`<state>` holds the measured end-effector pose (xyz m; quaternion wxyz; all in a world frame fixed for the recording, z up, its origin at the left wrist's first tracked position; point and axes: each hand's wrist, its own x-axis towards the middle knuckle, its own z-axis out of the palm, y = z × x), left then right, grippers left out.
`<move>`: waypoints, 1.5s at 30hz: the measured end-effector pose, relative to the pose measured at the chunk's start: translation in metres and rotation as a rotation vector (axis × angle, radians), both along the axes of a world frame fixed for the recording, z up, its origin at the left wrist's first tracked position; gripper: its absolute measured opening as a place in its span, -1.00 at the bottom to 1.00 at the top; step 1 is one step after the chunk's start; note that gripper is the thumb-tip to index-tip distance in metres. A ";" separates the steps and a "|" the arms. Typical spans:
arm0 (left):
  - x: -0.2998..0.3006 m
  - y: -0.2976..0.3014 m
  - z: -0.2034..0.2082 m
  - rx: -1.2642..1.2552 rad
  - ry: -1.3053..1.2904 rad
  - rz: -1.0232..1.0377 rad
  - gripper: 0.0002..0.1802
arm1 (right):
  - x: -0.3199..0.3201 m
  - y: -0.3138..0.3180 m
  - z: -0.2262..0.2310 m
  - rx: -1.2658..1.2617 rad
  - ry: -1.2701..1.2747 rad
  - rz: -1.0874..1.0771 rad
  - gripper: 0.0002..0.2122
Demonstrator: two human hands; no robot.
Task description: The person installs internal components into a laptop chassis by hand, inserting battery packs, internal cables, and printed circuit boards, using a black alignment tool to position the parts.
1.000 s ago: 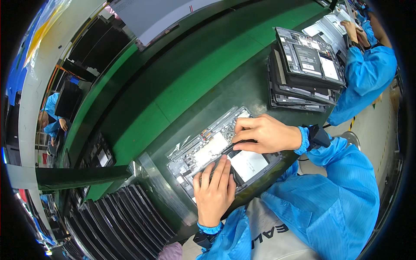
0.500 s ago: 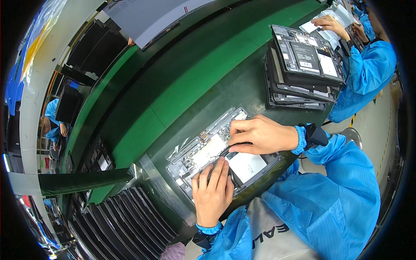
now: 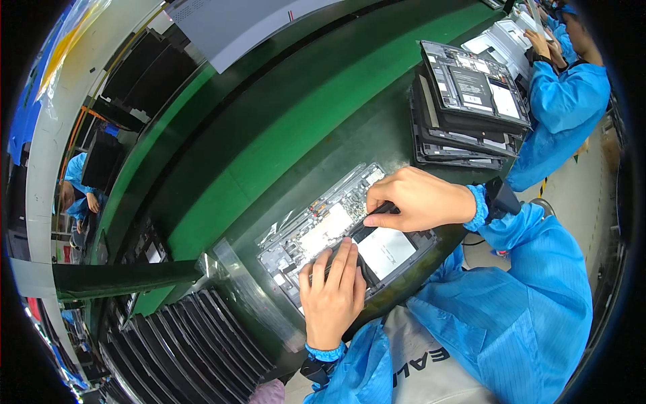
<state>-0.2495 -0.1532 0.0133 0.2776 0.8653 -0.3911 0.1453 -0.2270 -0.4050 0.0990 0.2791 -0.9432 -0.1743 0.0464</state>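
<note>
An opened laptop base [image 3: 422, 244] lies slantwise on the green bench, its circuit board [image 3: 350, 202] exposed. A large white label [image 3: 385, 252] covers part of the black area on its near side. My left hand [image 3: 331, 286] rests on the base's near-left part, fingers stretched out and lying flat, holding nothing. Above the board's edge near the label, my right hand [image 3: 420, 198] pinches a slim black piece [image 3: 385, 210] between thumb and fingers. Its exact kind is hard to make out, since the fingers cover much of it.
Several opened laptop bases [image 3: 474, 91] are stacked at the back right. A row of dark panels [image 3: 195, 337] stands upright in a rack at the near left. A clear plastic strip [image 3: 259, 296] lies beside the laptop. A co-worker in blue [image 3: 568, 101] works at the far right.
My right hand has shifted slightly right and curled tighter, so more of the black piece shows. My left hand stays nearly in place. The co-worker's hands at the far right have moved.
</note>
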 end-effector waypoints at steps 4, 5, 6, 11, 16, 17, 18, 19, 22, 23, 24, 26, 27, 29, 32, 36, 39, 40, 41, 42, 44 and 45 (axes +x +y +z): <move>0.000 0.000 -0.002 -0.018 0.010 0.000 -0.53 | 0.008 0.004 0.000 -0.057 0.078 -0.016 -0.74; 0.000 0.000 -0.002 -0.019 0.006 0.001 -0.53 | 0.010 0.004 -0.001 -0.060 0.048 0.003 -0.74; 0.001 0.000 -0.002 -0.020 0.002 0.003 -0.53 | 0.011 0.005 -0.001 -0.063 0.018 0.023 -0.75; 0.002 0.001 -0.003 -0.030 0.001 0.007 -0.53 | 0.017 0.008 0.000 -0.071 0.037 0.035 -0.74; 0.002 0.002 -0.003 -0.022 0.006 0.004 -0.53 | 0.022 0.006 -0.003 -0.019 0.065 0.048 -0.73; 0.001 0.002 -0.002 -0.023 0.007 0.006 -0.53 | 0.023 0.006 -0.002 -0.015 0.073 0.047 -0.73; 0.002 0.001 -0.003 -0.023 0.007 0.007 -0.53 | 0.024 0.006 -0.002 -0.010 0.081 0.045 -0.73; 0.002 0.001 -0.003 -0.021 0.007 0.002 -0.53 | 0.024 0.007 -0.001 -0.008 0.081 0.041 -0.73; 0.002 0.001 -0.003 -0.018 0.007 0.001 -0.53 | 0.024 0.007 0.003 -0.016 0.136 0.013 -0.74; 0.002 0.000 -0.002 -0.013 -0.001 0.004 -0.53 | 0.024 0.006 0.002 -0.015 0.126 0.020 -0.73; 0.002 0.000 -0.002 -0.007 -0.009 0.009 -0.53 | 0.024 0.006 0.002 -0.013 0.116 0.028 -0.73; 0.001 0.000 -0.002 -0.001 -0.006 0.011 -0.53 | 0.025 0.009 0.007 -0.040 0.143 0.031 -0.73; 0.001 0.000 -0.002 0.002 -0.003 0.016 -0.53 | 0.025 0.010 0.009 -0.071 0.170 0.038 -0.73; 0.001 0.000 -0.002 0.005 0.000 0.014 -0.52 | 0.026 0.009 0.006 -0.062 0.156 0.044 -0.73; 0.001 0.000 -0.001 0.005 0.002 0.013 -0.52 | 0.026 0.007 0.000 -0.026 0.129 0.052 -0.74; 0.002 0.000 0.000 0.012 -0.001 0.013 -0.53 | 0.024 0.005 -0.004 0.018 0.098 0.043 -0.75; 0.001 0.001 0.000 0.014 0.002 0.023 -0.53 | 0.024 0.005 -0.006 0.034 0.077 0.044 -0.76; 0.001 0.000 0.000 0.015 0.001 0.022 -0.53 | 0.023 0.006 -0.005 0.035 0.077 0.043 -0.76; 0.002 0.000 0.000 0.014 0.002 0.022 -0.53 | 0.022 0.007 -0.004 0.030 0.081 0.039 -0.76; 0.001 0.000 0.001 0.012 0.005 0.022 -0.53 | 0.021 0.007 -0.003 0.025 0.086 0.034 -0.76; 0.001 0.000 0.001 0.011 0.002 0.020 -0.53 | 0.022 0.005 -0.005 0.034 0.073 0.045 -0.76; 0.001 0.000 0.002 0.010 -0.001 0.021 -0.53 | 0.023 0.005 -0.007 0.043 0.060 0.057 -0.76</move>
